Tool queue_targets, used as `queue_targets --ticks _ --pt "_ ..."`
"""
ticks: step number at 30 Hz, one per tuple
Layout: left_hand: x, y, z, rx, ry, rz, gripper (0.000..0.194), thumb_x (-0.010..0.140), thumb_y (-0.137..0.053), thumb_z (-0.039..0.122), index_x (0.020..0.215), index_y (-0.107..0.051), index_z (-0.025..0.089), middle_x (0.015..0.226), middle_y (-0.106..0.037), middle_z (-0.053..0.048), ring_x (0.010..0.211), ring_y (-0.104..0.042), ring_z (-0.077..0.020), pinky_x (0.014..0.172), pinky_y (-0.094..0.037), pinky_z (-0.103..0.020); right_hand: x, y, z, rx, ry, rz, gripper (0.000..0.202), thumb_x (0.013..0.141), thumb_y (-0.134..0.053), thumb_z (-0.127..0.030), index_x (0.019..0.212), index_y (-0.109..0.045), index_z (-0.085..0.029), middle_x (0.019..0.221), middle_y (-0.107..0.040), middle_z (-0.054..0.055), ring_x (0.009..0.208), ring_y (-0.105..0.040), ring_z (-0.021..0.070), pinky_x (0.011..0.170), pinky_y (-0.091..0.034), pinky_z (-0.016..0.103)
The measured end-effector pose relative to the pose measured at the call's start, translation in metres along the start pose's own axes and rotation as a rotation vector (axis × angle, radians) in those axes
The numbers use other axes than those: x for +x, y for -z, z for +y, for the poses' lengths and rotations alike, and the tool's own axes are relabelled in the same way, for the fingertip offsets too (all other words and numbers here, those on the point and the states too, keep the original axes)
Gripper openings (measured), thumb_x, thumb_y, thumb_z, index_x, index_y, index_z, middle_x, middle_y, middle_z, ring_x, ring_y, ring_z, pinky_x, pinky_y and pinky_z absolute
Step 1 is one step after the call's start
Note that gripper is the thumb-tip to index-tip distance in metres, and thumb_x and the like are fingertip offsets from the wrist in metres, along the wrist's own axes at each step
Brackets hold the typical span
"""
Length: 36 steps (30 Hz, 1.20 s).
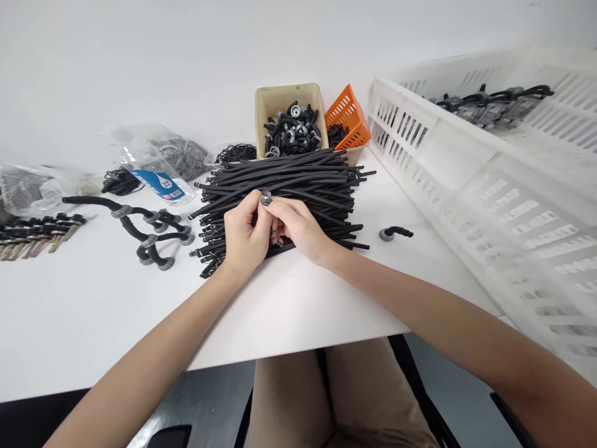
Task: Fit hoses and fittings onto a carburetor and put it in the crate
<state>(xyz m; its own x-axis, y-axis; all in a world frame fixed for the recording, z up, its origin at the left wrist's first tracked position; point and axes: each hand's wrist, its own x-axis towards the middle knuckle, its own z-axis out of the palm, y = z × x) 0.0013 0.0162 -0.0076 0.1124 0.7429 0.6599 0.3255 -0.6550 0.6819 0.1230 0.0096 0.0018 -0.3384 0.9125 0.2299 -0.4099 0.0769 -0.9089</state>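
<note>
My left hand (247, 230) and my right hand (298, 227) meet over a thick pile of black rubber tubes (298, 177). Fingers of both are closed and pressed together, thumbs touching at the top. Whatever sits between them is hidden by the fingers; I cannot make out what it is. Left of the hands lies a cluster of black hoses with grey ring fittings (148, 240). To the right, one short black hose piece with a grey cap (387, 234) rests alone on the white table (298, 305).
Behind the pile stands a cream bin (262, 102) of black and grey fittings, beside a tilted orange basket (347, 115). A large white crate (466, 168) borders the right side. Plastic bags (158, 146) and a row of black-topped parts (41, 233) occupy the left.
</note>
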Motion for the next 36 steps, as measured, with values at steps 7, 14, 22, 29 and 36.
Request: queue_targets --ticks 7,14,22,29,36 --pt "0.0003 0.0 0.0012 -0.005 -0.002 -0.002 0.044 0.101 -0.049 0.044 0.064 -0.039 0.021 0.049 -0.045 0.007 0.041 -0.047 -0.0066 0.04 -0.036 -0.019 0.0001 -0.0002 -0.0004 -0.006 -0.002 0.006 0.047 0.09 -0.065 -0.055 0.061 -0.048 -0.021 0.055 -0.045 -0.007 0.05 -0.044 0.0076 0.045 -0.037 0.02" --pt "-0.0003 -0.0001 -0.0001 -0.004 0.002 0.004 0.044 0.1 -0.049 0.044 0.064 -0.039 0.021 0.049 -0.045 0.006 0.041 -0.046 -0.0065 0.041 -0.035 -0.019 0.0009 0.0001 0.0006 -0.017 0.006 0.002 0.046 0.091 -0.063 -0.054 0.061 -0.047 -0.022 0.055 -0.045 -0.006 0.05 -0.044 0.008 0.045 -0.037 0.021" --pt "0.0002 -0.0002 0.0007 0.002 -0.004 0.009 0.044 0.1 -0.049 0.043 0.063 -0.039 0.021 0.049 -0.045 0.006 0.041 -0.046 -0.0065 0.041 -0.035 -0.02 0.0001 -0.0012 -0.0007 -0.006 0.007 0.01 0.046 0.092 -0.063 -0.051 0.06 -0.047 -0.022 0.055 -0.044 -0.006 0.05 -0.043 0.0079 0.045 -0.037 0.02" --pt "0.0006 -0.0003 0.0016 -0.001 -0.003 0.004 0.045 0.101 -0.049 0.044 0.063 -0.039 0.021 0.049 -0.045 0.006 0.041 -0.046 -0.0062 0.041 -0.035 -0.02 0.0002 -0.0007 -0.0003 -0.009 0.001 0.008 0.045 0.093 -0.062 -0.048 0.061 -0.046 -0.022 0.056 -0.044 -0.006 0.05 -0.044 0.0081 0.045 -0.037 0.021" --pt "-0.0001 0.0005 0.0027 -0.009 0.028 -0.015 0.044 0.101 -0.05 0.042 0.063 -0.04 0.021 0.05 -0.046 0.007 0.042 -0.047 -0.0048 0.041 -0.036 -0.02 -0.0015 -0.0011 -0.0024 0.013 0.003 -0.006 0.034 0.096 -0.051 -0.025 0.062 -0.047 -0.02 0.056 -0.044 -0.007 0.05 -0.044 0.0073 0.045 -0.036 0.02"
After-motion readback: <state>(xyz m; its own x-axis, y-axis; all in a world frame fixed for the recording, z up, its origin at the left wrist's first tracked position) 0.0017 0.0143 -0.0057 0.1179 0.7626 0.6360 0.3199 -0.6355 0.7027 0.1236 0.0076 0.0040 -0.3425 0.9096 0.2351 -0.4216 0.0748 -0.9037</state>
